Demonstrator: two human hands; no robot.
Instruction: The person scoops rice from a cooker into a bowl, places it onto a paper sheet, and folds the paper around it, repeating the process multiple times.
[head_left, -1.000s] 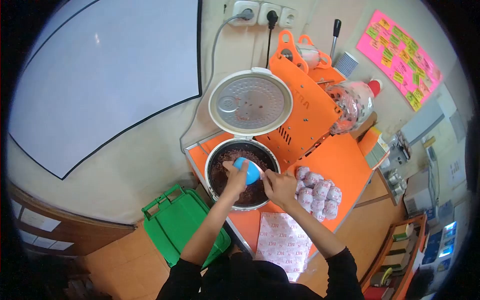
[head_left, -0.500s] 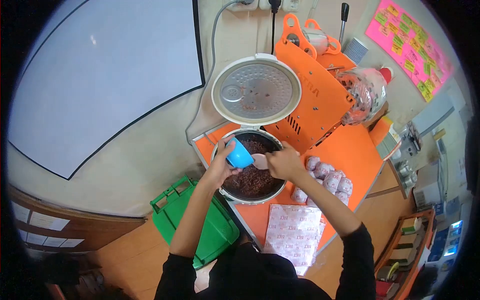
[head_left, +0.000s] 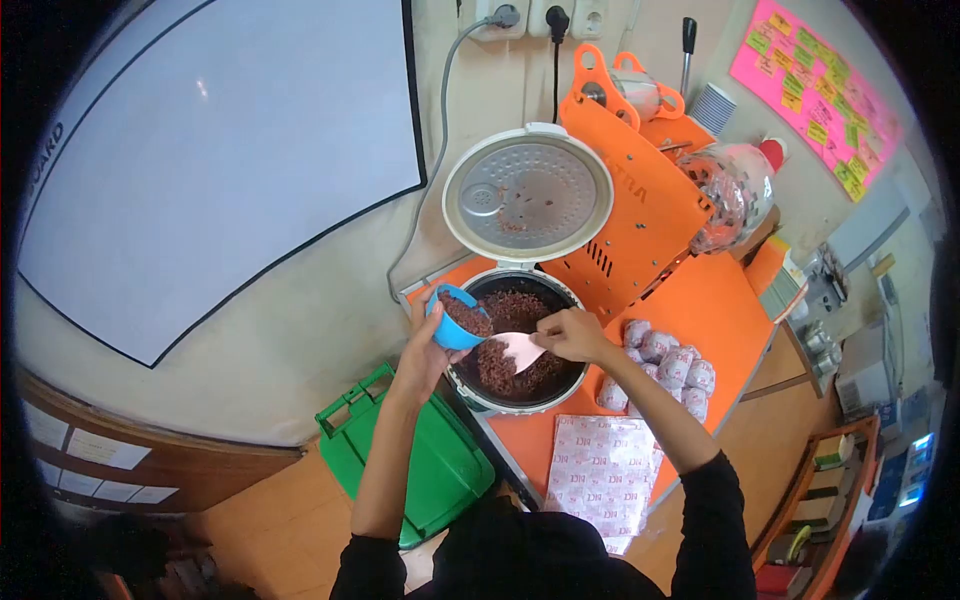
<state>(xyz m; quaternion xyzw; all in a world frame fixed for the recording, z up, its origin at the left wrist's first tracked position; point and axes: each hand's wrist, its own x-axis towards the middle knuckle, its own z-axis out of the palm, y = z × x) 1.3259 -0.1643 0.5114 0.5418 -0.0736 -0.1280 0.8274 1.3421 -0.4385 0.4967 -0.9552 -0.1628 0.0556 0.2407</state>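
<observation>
My left hand (head_left: 424,345) is closed around a blue cup (head_left: 452,331), tilted so its mouth shows brownish-red cooked rice (head_left: 466,315) inside. In my right hand (head_left: 571,335) is a pale pink rice paddle (head_left: 519,349), its blade beside the cup's rim and over the pot. Both hands are above an open rice cooker (head_left: 533,408), whose dark inner pot holds more of the same rice. The cooker's lid (head_left: 530,190) stands raised behind it, with a few grains stuck to its metal inner side.
Several wrapped bundles (head_left: 676,364) sit right of the cooker on the orange table (head_left: 730,300). Printed wrapping sheets (head_left: 600,470) lie at the front edge. An orange machine (head_left: 640,200) stands behind. A green lidded bin (head_left: 410,460) is on the floor at left.
The cup has turned so its opening faces me and the rice inside shows. The paddle's blade has come into fuller view beside it. The whole view has shifted slightly.
</observation>
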